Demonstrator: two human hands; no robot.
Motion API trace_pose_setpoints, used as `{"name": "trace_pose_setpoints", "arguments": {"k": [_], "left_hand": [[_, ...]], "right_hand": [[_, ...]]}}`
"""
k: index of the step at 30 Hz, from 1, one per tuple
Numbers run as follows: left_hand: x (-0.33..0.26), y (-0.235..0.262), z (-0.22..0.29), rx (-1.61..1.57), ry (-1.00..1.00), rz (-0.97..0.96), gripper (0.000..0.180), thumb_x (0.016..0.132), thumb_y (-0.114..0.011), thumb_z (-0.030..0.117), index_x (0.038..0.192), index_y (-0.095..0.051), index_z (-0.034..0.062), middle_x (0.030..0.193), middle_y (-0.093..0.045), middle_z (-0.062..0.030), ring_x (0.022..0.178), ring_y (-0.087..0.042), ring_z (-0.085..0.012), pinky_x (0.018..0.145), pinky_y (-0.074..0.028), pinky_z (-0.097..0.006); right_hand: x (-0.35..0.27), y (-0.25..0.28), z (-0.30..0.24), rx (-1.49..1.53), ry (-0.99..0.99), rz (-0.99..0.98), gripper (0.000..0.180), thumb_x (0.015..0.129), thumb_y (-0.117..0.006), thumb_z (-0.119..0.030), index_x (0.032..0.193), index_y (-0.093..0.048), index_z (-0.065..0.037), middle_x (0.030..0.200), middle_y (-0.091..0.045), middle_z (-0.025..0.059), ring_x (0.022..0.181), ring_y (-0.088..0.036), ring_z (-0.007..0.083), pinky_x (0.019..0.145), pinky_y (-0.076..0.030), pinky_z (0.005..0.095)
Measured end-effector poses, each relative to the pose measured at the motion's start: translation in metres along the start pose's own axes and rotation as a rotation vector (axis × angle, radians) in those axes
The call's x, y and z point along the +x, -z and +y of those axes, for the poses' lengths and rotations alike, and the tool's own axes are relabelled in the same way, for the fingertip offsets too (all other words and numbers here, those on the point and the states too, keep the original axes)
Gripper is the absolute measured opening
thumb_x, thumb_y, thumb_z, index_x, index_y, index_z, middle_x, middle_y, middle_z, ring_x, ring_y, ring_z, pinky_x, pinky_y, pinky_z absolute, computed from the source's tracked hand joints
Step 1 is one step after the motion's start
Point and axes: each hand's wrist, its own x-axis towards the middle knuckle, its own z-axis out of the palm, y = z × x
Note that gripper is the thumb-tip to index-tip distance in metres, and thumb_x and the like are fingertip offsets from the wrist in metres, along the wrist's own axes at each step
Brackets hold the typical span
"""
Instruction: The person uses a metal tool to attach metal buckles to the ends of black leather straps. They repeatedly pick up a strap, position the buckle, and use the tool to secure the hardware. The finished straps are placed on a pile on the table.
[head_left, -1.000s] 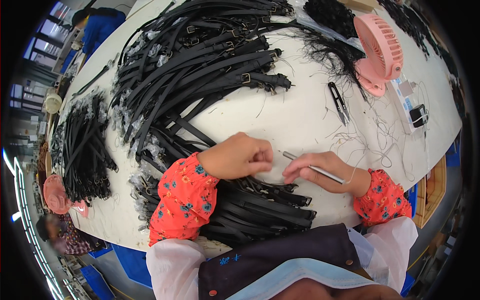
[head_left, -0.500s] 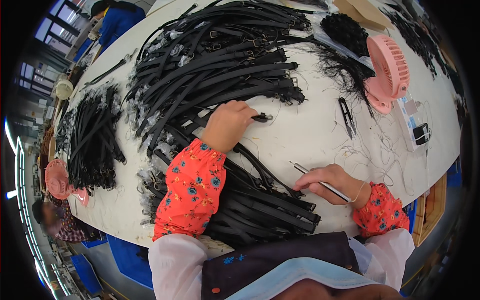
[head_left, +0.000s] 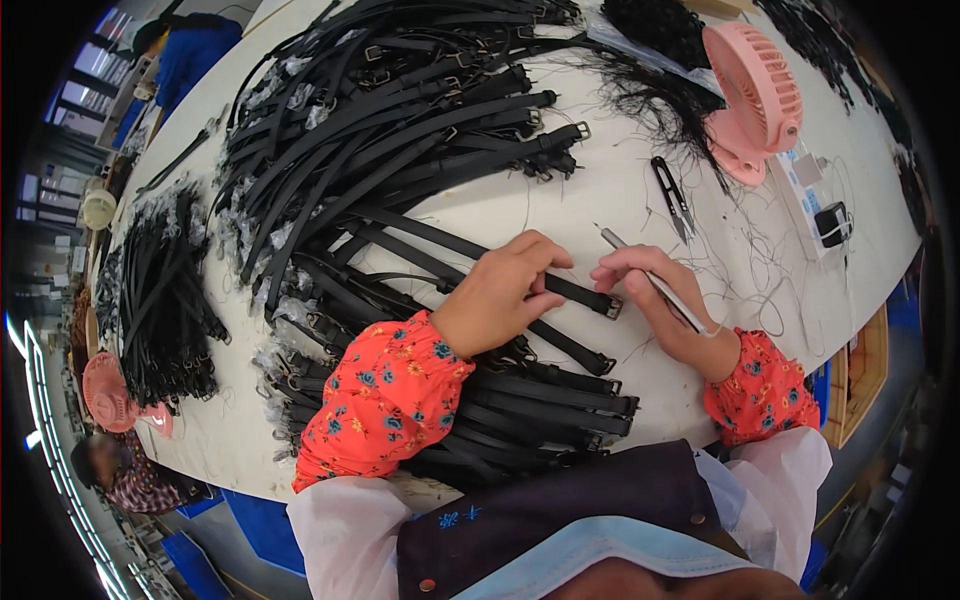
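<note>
My left hand (head_left: 505, 295) is closed around a black belt (head_left: 580, 292), gripping it near the end with the metal buckle (head_left: 612, 306). That end points toward my right hand (head_left: 668, 300), which pinches a slim silver pen-like tool (head_left: 614, 240) with a thin pale cord at its back. The tool's fine tip points up and to the left, apart from the belt. Under and in front of my left forearm lies a pile of black belts (head_left: 545, 400). Beyond it spreads a larger heap of belts (head_left: 420, 130), their far ends wrapped in clear plastic.
Black thread snips (head_left: 661, 178) lie beyond my right hand, among loose threads. A pink fan (head_left: 755, 90) and a white power strip (head_left: 808, 205) stand at the right. Another belt bundle (head_left: 165, 310) and a second pink fan (head_left: 108, 392) are at the left. Two people sit farther off.
My left hand has come nearer and to the right, bringing a belt's buckle end beside my right hand. My right hand, still holding the tool, has moved slightly farther from me.
</note>
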Motion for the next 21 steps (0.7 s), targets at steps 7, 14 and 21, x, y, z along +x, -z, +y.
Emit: {"name": "trace_pose_setpoints", "arguments": {"k": [7, 14, 21], "left_hand": [[0.003, 0.003, 0.008, 0.075, 0.004, -0.036, 0.045, 0.079, -0.079, 0.005, 0.121, -0.064, 0.0104, 0.102, -0.060, -0.0066, 0.076, -0.057, -0.0177, 0.069, -0.049, -0.032], [0.004, -0.006, 0.013, 0.291, -0.093, -0.008, 0.028, 0.086, -0.075, 0.012, 0.113, -0.073, 0.0140, 0.096, -0.060, -0.0055, 0.077, -0.058, -0.0216, 0.068, -0.048, -0.034], [0.003, -0.012, 0.004, 0.214, -0.098, 0.058, 0.008, 0.089, -0.071, 0.009, 0.097, -0.072, 0.0074, 0.084, -0.062, -0.0084, 0.073, -0.062, -0.0260, 0.066, -0.049, -0.035]], "right_hand": [[0.002, 0.004, 0.008, 0.223, -0.144, 0.082, 0.037, 0.111, -0.042, -0.030, 0.130, -0.055, -0.001, 0.108, -0.066, 0.0107, 0.094, -0.066, 0.0149, 0.085, -0.052, 0.0284], [0.007, 0.011, 0.006, 0.478, -0.289, 0.263, 0.045, 0.111, -0.039, -0.037, 0.124, -0.055, 0.002, 0.090, -0.066, 0.0099, 0.075, -0.065, 0.0146, 0.083, -0.054, 0.0306], [0.007, 0.016, 0.007, 0.530, -0.395, 0.085, 0.048, 0.110, -0.039, -0.039, 0.113, -0.059, 0.004, 0.065, -0.062, 0.0041, 0.061, -0.063, 0.0118, 0.090, -0.055, 0.0333]]}}
